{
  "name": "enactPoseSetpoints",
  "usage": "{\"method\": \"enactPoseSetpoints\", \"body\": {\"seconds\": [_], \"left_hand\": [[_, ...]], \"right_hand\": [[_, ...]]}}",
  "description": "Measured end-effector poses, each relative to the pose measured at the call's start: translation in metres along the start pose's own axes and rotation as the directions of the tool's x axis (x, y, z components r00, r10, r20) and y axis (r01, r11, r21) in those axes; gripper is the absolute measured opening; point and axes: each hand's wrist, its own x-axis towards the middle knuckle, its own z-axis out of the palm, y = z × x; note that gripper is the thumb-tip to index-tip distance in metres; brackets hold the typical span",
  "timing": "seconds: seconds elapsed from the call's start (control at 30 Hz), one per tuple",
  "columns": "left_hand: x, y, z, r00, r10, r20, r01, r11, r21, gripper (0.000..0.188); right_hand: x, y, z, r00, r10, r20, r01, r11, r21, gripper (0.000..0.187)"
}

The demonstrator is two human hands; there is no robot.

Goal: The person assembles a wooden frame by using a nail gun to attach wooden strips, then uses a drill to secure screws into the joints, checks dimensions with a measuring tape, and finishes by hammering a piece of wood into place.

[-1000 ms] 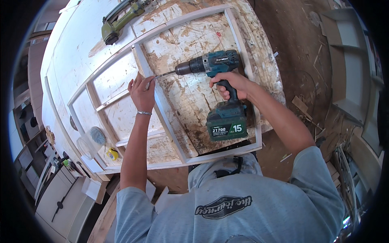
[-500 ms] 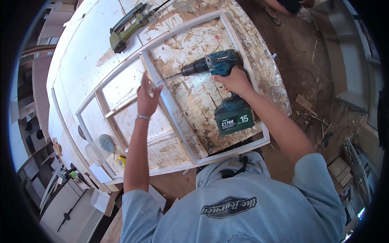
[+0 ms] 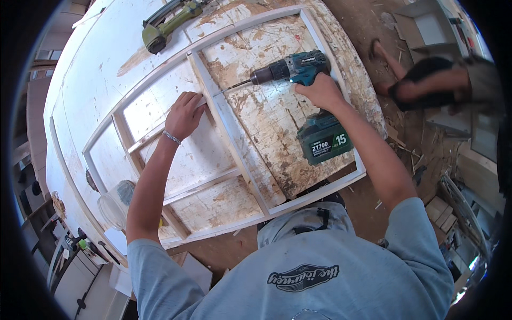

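Observation:
My right hand [image 3: 324, 95] is closed round the handle of a teal and black cordless drill [image 3: 305, 63]. Its long bit [image 3: 237, 85] points left, with the tip at or very near the frame's long divider [image 3: 234, 144]; I cannot tell whether it has entered the wood. Across the divider from the tip, my left hand [image 3: 183, 114] is closed over the end of a thin wooden crosspiece [image 3: 146, 140], partly hidden under the fingers. Both pieces belong to a pale wooden frame [image 3: 256, 21] lying flat on the worn white worktable [image 3: 80, 106].
A green nail gun [image 3: 169, 26] lies beyond the frame. Left of my forearm are a clear plastic jar [image 3: 111, 209] and a saw blade [image 3: 91, 180]. At right, another person's leg [image 3: 392, 61] shows beside the table, with wood scraps [image 3: 408, 149] on the floor.
My left hand has gone from spread fingers to a grip on the crosspiece end. The drill still points at the divider. Another person has come further into view at right.

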Motion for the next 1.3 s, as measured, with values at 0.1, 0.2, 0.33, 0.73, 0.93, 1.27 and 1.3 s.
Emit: {"method": "enactPoseSetpoints", "body": {"seconds": [0.1, 0.2, 0.33, 0.73, 0.93, 1.27, 1.3], "left_hand": [[-0.006, -0.001, 0.002, 1.000, -0.023, 0.004, 0.023, 1.000, 0.001, 0.031], [-0.006, -0.003, 0.002, 1.000, -0.013, -0.018, 0.014, 1.000, 0.021, 0.031], [-0.008, -0.004, 0.002, 1.000, -0.016, -0.016, 0.016, 1.000, 0.006, 0.030], [-0.005, -0.005, 0.003, 0.999, 0.026, -0.045, -0.026, 1.000, 0.001, 0.027], [-0.004, -0.003, 0.001, 0.998, 0.034, -0.049, -0.034, 0.999, 0.006, 0.027], [-0.004, -0.005, 0.004, 0.997, 0.040, -0.067, -0.040, 0.999, 0.010, 0.028], [-0.004, -0.004, 0.004, 0.997, 0.037, -0.067, -0.037, 0.999, 0.011, 0.029]], "right_hand": [[0.002, 0.004, 0.005, 0.999, -0.028, -0.047, 0.026, 0.999, -0.032, 0.053], [0.000, -0.003, 0.002, 0.998, -0.048, -0.032, 0.046, 0.997, -0.062, 0.064], [-0.005, -0.019, -0.013, 0.992, 0.027, 0.120, -0.023, 0.999, -0.033, 0.085], [0.002, -0.014, -0.004, 1.000, -0.015, 0.011, 0.016, 0.998, -0.058, 0.073], [0.004, -0.025, -0.010, 0.996, 0.020, 0.082, -0.013, 0.996, -0.084, 0.075], [0.012, -0.013, 0.005, 0.997, -0.055, -0.058, 0.048, 0.992, -0.117, 0.056], [0.010, -0.014, 0.005, 0.998, -0.044, -0.035, 0.040, 0.992, -0.120, 0.056]]}}
